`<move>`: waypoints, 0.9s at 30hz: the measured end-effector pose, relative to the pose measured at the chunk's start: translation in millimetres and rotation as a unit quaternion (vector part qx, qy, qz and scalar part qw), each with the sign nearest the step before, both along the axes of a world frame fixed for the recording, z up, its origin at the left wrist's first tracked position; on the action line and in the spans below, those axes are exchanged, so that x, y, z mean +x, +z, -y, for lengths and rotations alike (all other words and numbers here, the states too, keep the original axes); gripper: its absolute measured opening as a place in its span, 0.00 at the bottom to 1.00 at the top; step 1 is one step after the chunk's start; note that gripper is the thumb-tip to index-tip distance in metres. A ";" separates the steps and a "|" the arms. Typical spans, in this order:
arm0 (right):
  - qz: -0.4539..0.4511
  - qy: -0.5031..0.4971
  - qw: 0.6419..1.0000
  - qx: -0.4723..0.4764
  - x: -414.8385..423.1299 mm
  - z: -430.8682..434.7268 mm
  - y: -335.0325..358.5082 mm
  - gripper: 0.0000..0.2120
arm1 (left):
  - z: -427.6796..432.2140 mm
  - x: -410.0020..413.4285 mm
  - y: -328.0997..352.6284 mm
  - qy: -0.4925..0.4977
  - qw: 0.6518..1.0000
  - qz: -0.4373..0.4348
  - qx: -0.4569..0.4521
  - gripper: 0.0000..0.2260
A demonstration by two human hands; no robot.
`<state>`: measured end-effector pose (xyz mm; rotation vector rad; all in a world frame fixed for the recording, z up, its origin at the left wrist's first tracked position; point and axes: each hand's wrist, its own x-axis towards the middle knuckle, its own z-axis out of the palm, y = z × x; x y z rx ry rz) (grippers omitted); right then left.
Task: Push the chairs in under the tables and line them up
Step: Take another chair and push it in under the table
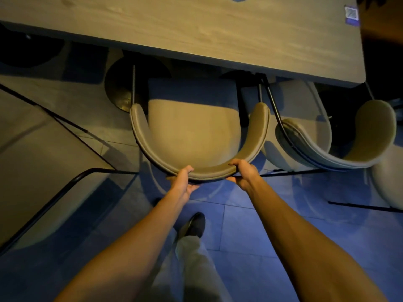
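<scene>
Both hands — left hand (184, 182), right hand (243, 175) — grip the chair's backrest (209, 172).

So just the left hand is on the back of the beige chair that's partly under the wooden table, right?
Not just the left: in the head view the left hand and the right hand both grip the back of the beige chair, partly under the wooden table.
</scene>
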<state>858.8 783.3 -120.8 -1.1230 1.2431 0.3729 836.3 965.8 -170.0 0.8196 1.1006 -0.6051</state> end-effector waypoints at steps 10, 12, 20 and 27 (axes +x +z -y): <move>-0.014 0.033 0.999 0.008 3.8 9.4 -11.5 0.23 | 6.8 -3.6 -7.1 0.063 0.997 -0.006 0.032 0.44; -0.018 0.041 0.999 0.008 5.2 13.7 -9.8 0.21 | 11.5 -4.7 -11.4 0.069 0.997 -0.008 0.035 0.51; -0.022 0.058 0.998 -0.003 17.6 34.6 -16.3 0.21 | 31.6 0.6 -6.7 0.075 0.997 0.009 0.021 0.44; -0.010 0.059 0.998 -0.010 14.5 35.8 -20.3 0.23 | 33.1 1.0 -10.5 0.049 0.998 0.017 0.022 0.34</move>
